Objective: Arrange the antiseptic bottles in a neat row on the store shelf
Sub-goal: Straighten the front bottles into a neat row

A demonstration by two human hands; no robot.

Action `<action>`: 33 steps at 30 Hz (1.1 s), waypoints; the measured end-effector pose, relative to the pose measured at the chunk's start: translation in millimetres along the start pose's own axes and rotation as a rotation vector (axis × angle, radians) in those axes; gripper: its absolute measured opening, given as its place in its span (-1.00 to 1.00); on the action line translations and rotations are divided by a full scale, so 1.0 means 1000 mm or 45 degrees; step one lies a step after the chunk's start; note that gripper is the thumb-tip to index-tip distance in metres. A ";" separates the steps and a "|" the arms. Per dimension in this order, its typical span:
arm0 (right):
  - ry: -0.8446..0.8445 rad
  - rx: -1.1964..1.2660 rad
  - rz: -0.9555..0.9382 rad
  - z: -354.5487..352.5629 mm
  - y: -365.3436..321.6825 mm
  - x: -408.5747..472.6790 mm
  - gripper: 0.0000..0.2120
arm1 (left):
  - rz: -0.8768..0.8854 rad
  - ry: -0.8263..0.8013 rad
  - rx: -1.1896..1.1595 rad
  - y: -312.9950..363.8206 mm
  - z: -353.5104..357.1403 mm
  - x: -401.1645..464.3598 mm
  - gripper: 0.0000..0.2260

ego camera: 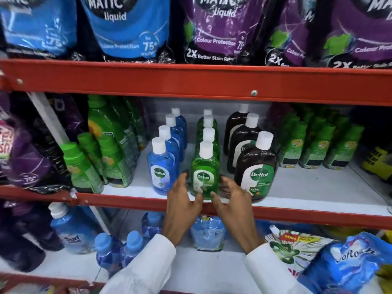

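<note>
— Both hands up at the front edge of the middle shelf (318, 185) now. The left hand (182, 198) and right hand (231, 198) flank the green bottle (204, 177), fingers spread and curled, palms facing in.

— Has he got it?

— Can't say he has. Fingertips sit at its lower sides, thumbs near the base, but both hands look open, more cupping than clamping (there's blur there, so contact is hard to call).

— Where's it sit in the row?

— Head of the green file, at the front edge, between the blue bottle (162, 170) and the brown bottle (257, 172). Three files run back toward the rear wall.

— Tricky to shift?

— I'd judge not. Small, rigid plastic, full of liquid so bottom-heavy, but the sides look glossy and slick. Best taken low on the body with both hands and slid, not held by the white cap (206, 149), or it tips into the one behind.

— And the ones behind?

— Mostly hidden; only caps and shoulders show. Whether they're straight, I can't tell.
</note>
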State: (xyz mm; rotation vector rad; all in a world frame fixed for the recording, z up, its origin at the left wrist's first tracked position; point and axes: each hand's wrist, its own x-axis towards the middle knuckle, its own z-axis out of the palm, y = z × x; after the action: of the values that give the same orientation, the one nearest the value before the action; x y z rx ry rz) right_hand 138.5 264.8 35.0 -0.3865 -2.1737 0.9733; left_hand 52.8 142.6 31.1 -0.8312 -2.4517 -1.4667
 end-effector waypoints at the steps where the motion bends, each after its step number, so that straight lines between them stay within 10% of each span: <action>1: -0.017 -0.019 0.007 0.001 0.000 0.003 -0.62 | 0.025 -0.035 -0.008 -0.002 0.001 0.002 -0.59; 20: 0.095 0.002 0.124 0.008 0.001 0.001 -0.66 | 0.104 -0.083 -0.195 -0.011 0.001 0.009 -0.65; 26: 0.573 0.078 0.064 0.013 -0.018 -0.020 -0.76 | 0.128 0.261 -0.213 -0.010 -0.034 -0.016 -0.77; 30: 0.361 0.147 -0.067 0.041 -0.041 -0.019 -0.76 | 0.077 0.544 -0.229 -0.028 -0.074 -0.006 -0.78; 33: 0.089 0.081 -0.046 0.072 -0.050 -0.007 -0.65 | 0.003 0.322 -0.089 -0.053 -0.088 0.016 -0.54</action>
State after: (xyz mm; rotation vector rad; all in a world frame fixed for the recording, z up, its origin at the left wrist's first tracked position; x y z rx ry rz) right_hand 92.7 190.2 35.5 -0.3445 -2.0747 0.9917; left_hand -1.6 54.6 41.3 -0.6170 -2.2251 -1.5586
